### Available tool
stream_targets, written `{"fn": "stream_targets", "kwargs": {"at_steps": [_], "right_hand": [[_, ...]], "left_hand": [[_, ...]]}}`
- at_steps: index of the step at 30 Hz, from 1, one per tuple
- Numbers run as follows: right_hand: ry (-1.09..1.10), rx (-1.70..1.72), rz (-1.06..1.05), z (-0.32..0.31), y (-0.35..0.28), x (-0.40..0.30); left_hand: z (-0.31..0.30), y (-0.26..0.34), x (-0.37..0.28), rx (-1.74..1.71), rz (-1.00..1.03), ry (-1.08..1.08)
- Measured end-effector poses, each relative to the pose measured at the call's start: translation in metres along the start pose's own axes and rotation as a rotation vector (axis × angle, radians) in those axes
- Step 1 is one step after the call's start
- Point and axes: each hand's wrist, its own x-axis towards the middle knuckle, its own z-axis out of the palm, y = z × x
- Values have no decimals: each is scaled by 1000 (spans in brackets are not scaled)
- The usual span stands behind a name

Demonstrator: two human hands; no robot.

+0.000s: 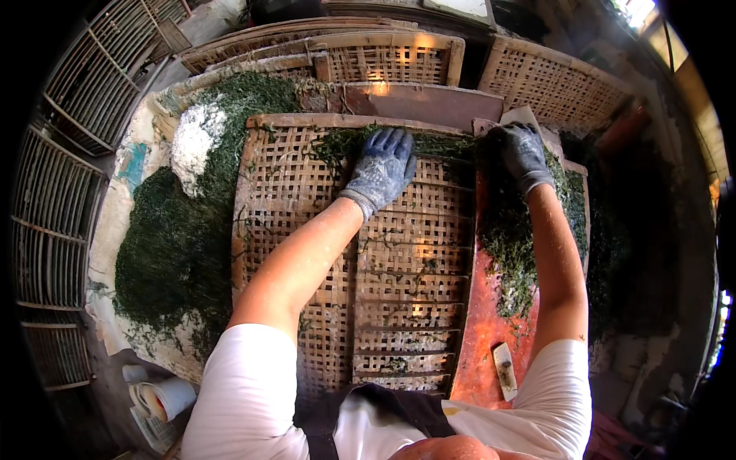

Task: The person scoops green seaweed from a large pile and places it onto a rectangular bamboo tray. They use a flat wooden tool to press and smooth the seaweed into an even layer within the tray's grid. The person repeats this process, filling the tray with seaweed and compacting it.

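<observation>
My left hand (384,168), in a blue-grey work glove, lies palm down near the far edge of a woven bamboo tray (305,230). Its fingers touch dark green stringy material (336,144), apparently plant matter, spread along that edge. A slatted divider (408,329) covers the tray's right half. My right hand (524,152), gloved alike, is at the far end of a reddish board (480,339). Its dark fingertips are hard to make out against a heap of green strands (509,236) on the board, so its grip is unclear.
On the left lies a large green pile (172,253) with a white mound (196,141) on it. More woven trays (385,60) stand at the back. A small pale block (505,371) rests on the board. Slatted racks (54,247) and a white container (172,397) are at left.
</observation>
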Motion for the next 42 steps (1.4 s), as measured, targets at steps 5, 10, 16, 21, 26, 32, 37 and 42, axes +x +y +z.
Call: {"fn": "stream_targets", "kwargs": {"at_steps": [5,10,16,21,26,32,37,42], "right_hand": [[38,-28,-203,-35,-123,-20],[-180,820,90,-4,-108,-24],[147,275,-61,-27,-60,-37],[60,164,181,16,-6,-31],[202,-160,211,-29,-15,-31],[-333,84,-136,9,-89,4],[-132,758,-79,19,-18,13],[-29,-31,229,-38,-25,-17]], "left_hand": [[-16,4,-6,-59,89,-63],[-5,12,-4,1,76,-77],[1,5,-4,-100,63,-20],[4,11,5,-171,102,31],[-1,-2,-3,-180,75,-20],[-3,6,0,-104,59,-120],[-3,11,6,-155,77,-36],[-5,3,-3,-158,65,-45]]}}
